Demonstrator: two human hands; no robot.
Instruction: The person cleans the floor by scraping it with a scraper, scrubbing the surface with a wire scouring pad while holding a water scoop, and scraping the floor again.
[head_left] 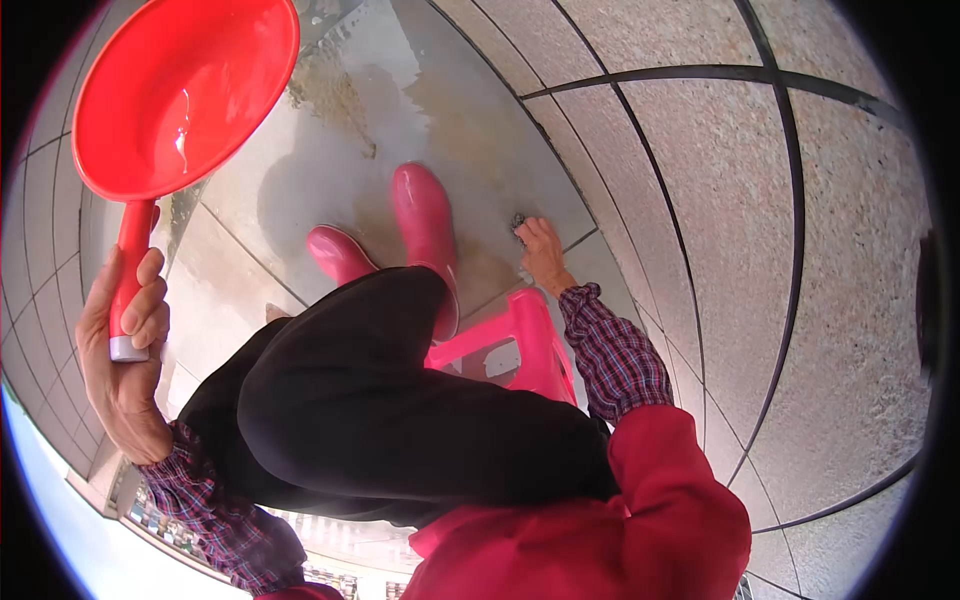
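Note:
My left hand (135, 330) is wrapped round the handle of a red ladle (190, 90), held up at the upper left with its wide bowl facing me. Down at the floor, my right hand (543, 255) presses a small dark scouring pad (517, 222) against the wet tiles, close to the foot of the wall. Its fingers are bent over the pad and cover part of it.
Wet grey floor tiles (330, 190) have brownish patches. My pink boots (425, 215) stand on them. A pink plastic stool (530, 340) is beside my legs. A large-tiled wall (730, 200) curves up on the right; another tiled wall is at the far left.

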